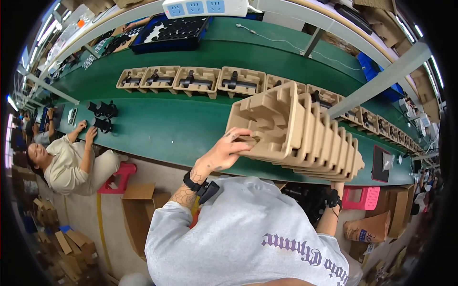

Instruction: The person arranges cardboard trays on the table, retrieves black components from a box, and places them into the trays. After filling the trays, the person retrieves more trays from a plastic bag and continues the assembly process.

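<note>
A long stack of nested tan moulded-pulp trays (pixel 315 138) lies on its side in front of me, over the near edge of the green bench. The hollow of the end tray faces left. My left hand (pixel 233 147) is closed on the lower left rim of that tray, fingers curled inside. Under the stack's right end, my right hand (pixel 338 184) bears it from below; the trays hide its fingers. Behind the stack runs a row of similar trays (pixel 195 82), each visible one holding a black part (pixel 236 81). The stack covers some of that row.
A slanted grey post (pixel 381 78) rises just behind the stack. At left, a seated person (pixel 71 159) works near black cylindrical parts (pixel 102 109). A blue bin (pixel 171 33) and a power strip (pixel 205 7) are at the back. Pink stools (pixel 361 198) and cardboard boxes (pixel 138 209) stand below.
</note>
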### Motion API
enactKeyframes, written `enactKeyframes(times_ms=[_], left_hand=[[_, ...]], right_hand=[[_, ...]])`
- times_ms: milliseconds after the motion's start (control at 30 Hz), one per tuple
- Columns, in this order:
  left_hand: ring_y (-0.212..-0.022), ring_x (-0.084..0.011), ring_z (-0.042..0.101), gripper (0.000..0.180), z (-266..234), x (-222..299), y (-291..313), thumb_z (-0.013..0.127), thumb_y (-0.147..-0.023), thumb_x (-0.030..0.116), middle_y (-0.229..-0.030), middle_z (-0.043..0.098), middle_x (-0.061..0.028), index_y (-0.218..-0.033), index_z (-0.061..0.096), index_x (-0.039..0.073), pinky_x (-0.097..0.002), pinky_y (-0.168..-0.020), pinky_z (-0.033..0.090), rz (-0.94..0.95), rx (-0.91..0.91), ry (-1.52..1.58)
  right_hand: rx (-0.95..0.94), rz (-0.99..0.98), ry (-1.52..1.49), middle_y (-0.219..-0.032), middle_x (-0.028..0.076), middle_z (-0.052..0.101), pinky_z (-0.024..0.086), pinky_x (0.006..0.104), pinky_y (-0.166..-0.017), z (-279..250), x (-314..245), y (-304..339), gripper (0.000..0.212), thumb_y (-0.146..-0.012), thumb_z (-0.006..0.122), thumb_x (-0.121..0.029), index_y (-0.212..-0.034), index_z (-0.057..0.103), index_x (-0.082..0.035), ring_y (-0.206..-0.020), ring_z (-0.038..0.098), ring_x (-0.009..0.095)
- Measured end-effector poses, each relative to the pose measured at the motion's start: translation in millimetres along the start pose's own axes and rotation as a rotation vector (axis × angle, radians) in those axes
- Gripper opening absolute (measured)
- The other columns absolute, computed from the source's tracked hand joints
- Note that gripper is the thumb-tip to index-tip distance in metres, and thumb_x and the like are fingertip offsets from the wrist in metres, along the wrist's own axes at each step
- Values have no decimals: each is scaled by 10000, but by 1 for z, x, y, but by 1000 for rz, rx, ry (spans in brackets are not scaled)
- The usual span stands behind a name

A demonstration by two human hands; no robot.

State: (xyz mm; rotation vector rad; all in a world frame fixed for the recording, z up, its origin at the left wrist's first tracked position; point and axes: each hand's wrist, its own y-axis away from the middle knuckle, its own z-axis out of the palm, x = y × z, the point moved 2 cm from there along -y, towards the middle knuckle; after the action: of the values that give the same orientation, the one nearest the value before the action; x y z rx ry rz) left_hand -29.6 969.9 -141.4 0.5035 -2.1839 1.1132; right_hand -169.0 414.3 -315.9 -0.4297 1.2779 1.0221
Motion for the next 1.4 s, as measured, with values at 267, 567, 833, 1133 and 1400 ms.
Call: enactKeyframes(times_ms=[267, 567, 833, 1133, 1400], left_hand=[[-937, -163, 556, 289, 29, -29, -21, 625, -836, 167, -1022, 603, -86, -1066, 554, 6, -280, -801, 440, -763, 163, 289], [-966, -197, 585, 469, 28, -150, -9, 470, -887, 426, -1077, 610, -84, -1125, 549, 30, -357, -880, 456, -1348, 199, 1119], [-1007, -246, 564, 474, 35, -72, 9, 489, -905, 391, -1035, 602, -192, -1089, 472, -44, -310, -839, 427, -1122, 371, -4], [-801, -174, 569, 257, 69, -91, 27, 521, -907, 216, -877, 612, -134, -1020, 519, -15, -306, -712, 457, -877, 598, 184], [-834, -122, 557, 193, 23, -110, 79, 545, -893, 170, -883, 615, -73, -959, 545, -12, -276, -744, 457, -924, 636, 135]], right_hand=[[-37, 56, 257, -1036, 65, 555, 479, 341, -861, 78, -73, 22, 461, -781, 576, -217, -1205, 464, -75, -933, 564, 207], [-148, 610, 622, -1345, 176, 391, 433, 565, -839, 90, -135, -21, 840, -800, 408, -684, -1378, 326, -81, -1236, 376, 367], [78, -838, 1505, -1366, 190, 364, 262, 437, -1050, 236, -96, 37, 619, -736, 627, -162, -1302, 404, -45, -1286, 294, 376], [-1146, -877, 1623, -1457, 203, 157, 120, 626, -1043, 406, -18, 88, 1183, -456, 823, -411, -1437, 188, -230, -1356, 137, 386], [-1364, -862, 1523, -1393, 225, 244, 257, 562, -1004, 426, -22, 75, 1077, -424, 773, -294, -1393, 305, -267, -1232, 301, 449]])
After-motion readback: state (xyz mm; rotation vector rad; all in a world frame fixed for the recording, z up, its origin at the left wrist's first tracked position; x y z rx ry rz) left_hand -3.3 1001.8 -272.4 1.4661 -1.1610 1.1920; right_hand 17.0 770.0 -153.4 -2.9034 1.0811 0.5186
